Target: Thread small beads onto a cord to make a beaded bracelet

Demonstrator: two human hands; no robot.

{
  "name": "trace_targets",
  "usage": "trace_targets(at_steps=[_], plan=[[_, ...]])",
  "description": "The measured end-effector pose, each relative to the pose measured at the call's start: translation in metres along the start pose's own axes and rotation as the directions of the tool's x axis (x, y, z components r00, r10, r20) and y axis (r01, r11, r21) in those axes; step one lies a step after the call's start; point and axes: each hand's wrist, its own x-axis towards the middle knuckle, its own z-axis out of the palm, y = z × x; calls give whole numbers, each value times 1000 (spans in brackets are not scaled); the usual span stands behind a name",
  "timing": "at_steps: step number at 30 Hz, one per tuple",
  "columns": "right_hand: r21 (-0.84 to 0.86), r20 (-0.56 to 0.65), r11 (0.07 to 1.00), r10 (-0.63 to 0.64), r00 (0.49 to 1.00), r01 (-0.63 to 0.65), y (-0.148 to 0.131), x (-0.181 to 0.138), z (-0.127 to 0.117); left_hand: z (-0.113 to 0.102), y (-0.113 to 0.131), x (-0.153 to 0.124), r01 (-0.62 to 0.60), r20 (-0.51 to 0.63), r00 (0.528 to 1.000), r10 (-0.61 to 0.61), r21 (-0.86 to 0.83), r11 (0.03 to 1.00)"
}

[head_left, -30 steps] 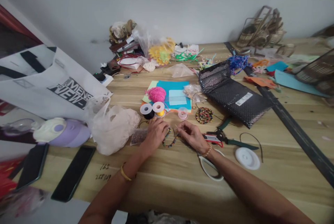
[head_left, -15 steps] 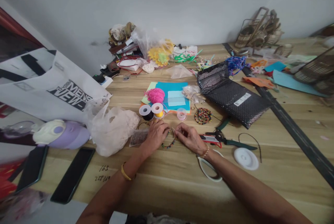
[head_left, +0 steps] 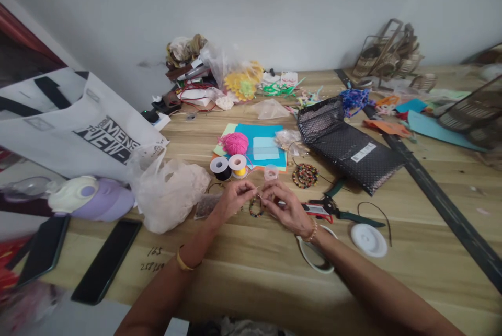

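Observation:
My left hand is closed in a pinch at the thin cord end of a small multicoloured beaded bracelet. My right hand pinches the cord from the other side, its fingertips almost meeting the left ones. Below the fingertips the bracelet hangs as a loop, its upper part hidden by the fingers. A red utility knife lies just beyond my right wrist. White-handled scissors rest partly beneath my right forearm. A small clear packet of beads is beside my left hand.
Thread spools, pink yarn and a coiled bead string lie beyond my hands. Green-handled pruners, a white spool disc and a black bubble mailer are rightward. A plastic bag and phone are leftward.
My right hand has come slightly left and up, and its fingertips are now closer to my left hand's. The bracelet loop has shifted a little right and looks narrower.

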Motion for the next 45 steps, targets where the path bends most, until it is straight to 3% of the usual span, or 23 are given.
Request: trace_targets(at_steps=[3,7,19,33,40,45], plan=[[-21,13,999,-41,999,42,-8,2,-1,1,2,-2,30,46,999,-26,-80,996],[-23,80,1000,-4,997,6,-11,5,-3,6,3,-2,45,77,996,-38,-99,994],[-174,119,981,105,987,-83,8,3,-3,17,-13,-2,184,181,973,-144,-232,955],[-246,-62,965,76,995,-89,9,1,0,15,-1,-8,173,209,970,-127,-221,960],[-137,-87,980,135,987,-146,7,-2,1,19,-7,-8,179,202,967,-154,-111,978],[244,-43,928,300,953,-281,3,-3,4,21,-3,-10,205,222,960,-172,-138,969]])
